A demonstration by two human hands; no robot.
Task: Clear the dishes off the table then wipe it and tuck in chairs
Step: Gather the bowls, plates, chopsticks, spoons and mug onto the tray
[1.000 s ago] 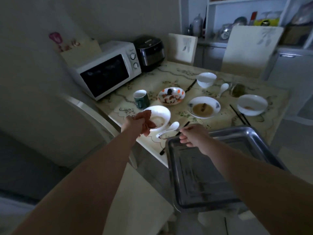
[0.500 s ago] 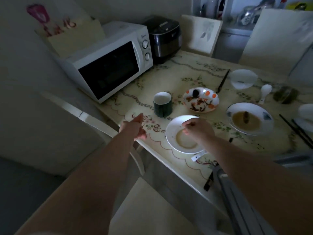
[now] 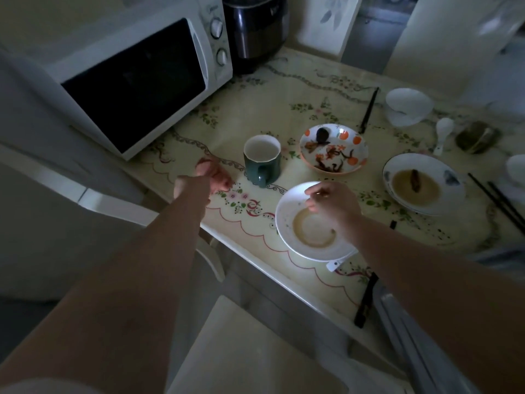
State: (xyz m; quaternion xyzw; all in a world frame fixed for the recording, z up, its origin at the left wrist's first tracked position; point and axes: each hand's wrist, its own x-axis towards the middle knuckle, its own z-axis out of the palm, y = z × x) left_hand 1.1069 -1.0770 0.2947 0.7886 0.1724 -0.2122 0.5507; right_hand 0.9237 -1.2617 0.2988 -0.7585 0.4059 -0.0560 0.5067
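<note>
Inspector: Status of the left hand (image 3: 203,180)?

Operator: Curled round a small pinkish wad (image 3: 208,167), probably a cloth, low over the table (image 3: 284,89). A green mug (image 3: 262,160) stands just to its right, near but apart.

Inspector: Risk there?

Operator: A sideways sweep of that hand could tip the mug. Whether it holds liquid cannot be told.

Inspector: Right hand (image 3: 333,204)?

Operator: Fingers bent down over the white bowl (image 3: 295,223), which sits at the table's near edge. Whether they pinch the rim or anything inside cannot be told.

Inspector: Failure modes?

Operator: Brown residue lies in the bowl, so a one-sided lift would tilt it and spill. A white spoon handle (image 3: 336,263) shows beneath that wrist, against the bowl, and may be dragged off the edge. Dark chopsticks (image 3: 366,297) below the forearm appear to overhang the edge, so a brush of the arm could drop them. A grey metal tray (image 3: 409,331) lies under the arm, further right.
</note>
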